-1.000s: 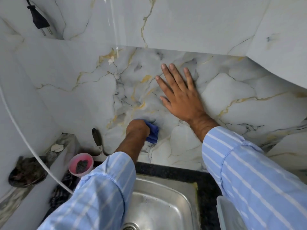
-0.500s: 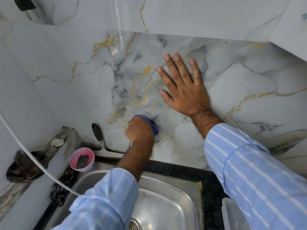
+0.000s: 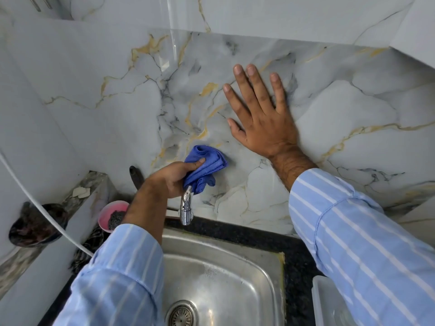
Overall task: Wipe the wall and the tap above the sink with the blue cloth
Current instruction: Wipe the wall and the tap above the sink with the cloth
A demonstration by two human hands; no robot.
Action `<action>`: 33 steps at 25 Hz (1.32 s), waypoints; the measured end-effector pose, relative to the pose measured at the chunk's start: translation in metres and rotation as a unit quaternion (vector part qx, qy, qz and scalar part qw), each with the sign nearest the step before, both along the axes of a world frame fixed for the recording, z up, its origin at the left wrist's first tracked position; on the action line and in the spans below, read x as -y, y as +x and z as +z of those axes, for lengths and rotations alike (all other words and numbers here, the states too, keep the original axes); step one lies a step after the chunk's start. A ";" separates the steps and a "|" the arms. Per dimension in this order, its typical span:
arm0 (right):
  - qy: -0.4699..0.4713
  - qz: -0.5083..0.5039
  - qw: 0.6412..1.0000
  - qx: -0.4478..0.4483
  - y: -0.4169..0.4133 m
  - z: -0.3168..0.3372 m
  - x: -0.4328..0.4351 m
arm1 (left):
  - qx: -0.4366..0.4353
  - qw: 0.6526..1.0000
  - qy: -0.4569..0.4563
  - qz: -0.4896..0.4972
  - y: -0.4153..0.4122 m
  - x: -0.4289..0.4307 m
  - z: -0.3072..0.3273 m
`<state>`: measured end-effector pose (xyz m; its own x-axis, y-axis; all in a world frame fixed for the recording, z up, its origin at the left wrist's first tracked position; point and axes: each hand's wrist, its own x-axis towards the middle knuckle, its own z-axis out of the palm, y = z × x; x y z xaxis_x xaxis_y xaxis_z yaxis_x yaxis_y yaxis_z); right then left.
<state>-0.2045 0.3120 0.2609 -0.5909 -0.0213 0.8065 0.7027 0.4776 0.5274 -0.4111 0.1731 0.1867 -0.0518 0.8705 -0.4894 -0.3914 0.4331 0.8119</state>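
Blue cloth (image 3: 204, 164) is clamped in left hand (image 3: 169, 178) fingers above tap (image 3: 186, 205); right hand (image 3: 261, 116) is spread flat on wall (image 3: 117, 90).

Left hand (image 3: 173, 176) presses blue cloth (image 3: 205, 167) against wall (image 3: 329, 114).

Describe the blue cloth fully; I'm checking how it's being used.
The blue ribbed microfibre cloth is bunched into soft folds, not spread flat. The left hand grips its lower part, thumb on top. Its upper folds look pressed to the grey marble-look wall, just above the shiny chrome tap. A loose corner hangs near the tap's top.
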 end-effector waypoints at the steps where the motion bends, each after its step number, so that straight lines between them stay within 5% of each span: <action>1: 0.003 -0.003 1.000 -0.002 0.000 0.000 -0.001 | -0.032 0.999 -0.004 -0.005 0.001 0.000 -0.001; 7: 0.005 -0.002 1.000 -0.006 -0.001 -0.002 -0.001 | -0.296 0.954 0.047 0.004 0.014 0.010 -0.011; 13: 0.005 -0.003 1.000 -0.010 -0.002 -0.003 -0.004 | -0.301 0.945 0.125 0.035 0.028 0.056 -0.025; 18: 0.008 -0.001 1.000 -0.008 -0.002 -0.002 -0.004 | -0.450 0.871 0.165 0.110 0.045 0.084 -0.058; 25: 0.016 -0.001 1.000 -0.009 -0.001 -0.002 -0.003 | -0.474 0.832 0.235 0.165 0.062 0.104 -0.094; 30: 0.017 -0.001 1.000 -0.006 -0.001 0.000 -0.001 | -0.581 0.778 0.179 0.156 0.062 0.110 -0.095; 33: 0.016 0.002 1.000 -0.006 -0.001 0.000 0.000 | -0.529 0.824 0.140 0.145 0.048 0.091 -0.065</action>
<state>-0.2056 0.3122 0.2608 -0.5808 -0.0505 0.8125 0.7070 0.4635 0.5342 -0.3633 0.0825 0.1222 -0.5461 0.8177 0.1820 0.5465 0.1831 0.8172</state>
